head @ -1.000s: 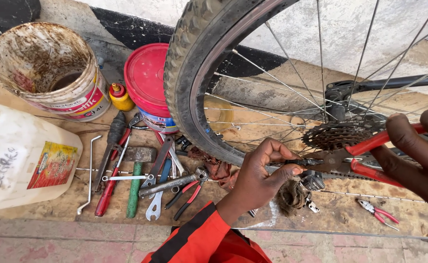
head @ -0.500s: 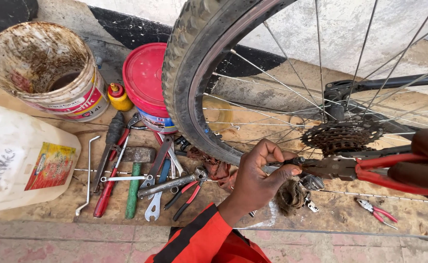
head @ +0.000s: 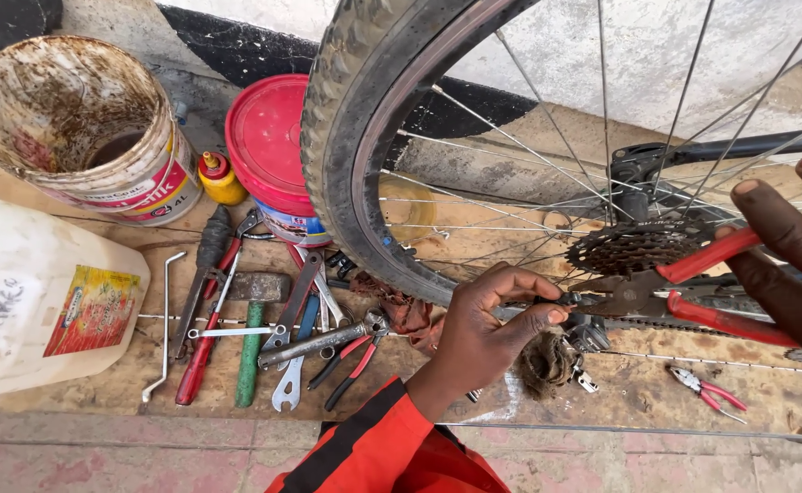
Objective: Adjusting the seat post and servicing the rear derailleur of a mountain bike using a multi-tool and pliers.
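1. The left hand (head: 483,333) pinches thumb and fingertips on a small part at the nose of the red-handled steel pliers (head: 684,288), just below the rusty toothed gear cluster (head: 634,246).
2. The right hand (head: 798,260), cut off by the frame edge, wraps its grip around the two pliers handles, fingers partly spread.
3. The pinched part is too small to make out.
4. Left of the gear cluster: one knobby black bicycle tyre (head: 346,155), two buckets, one green-handled hammer (head: 250,342).
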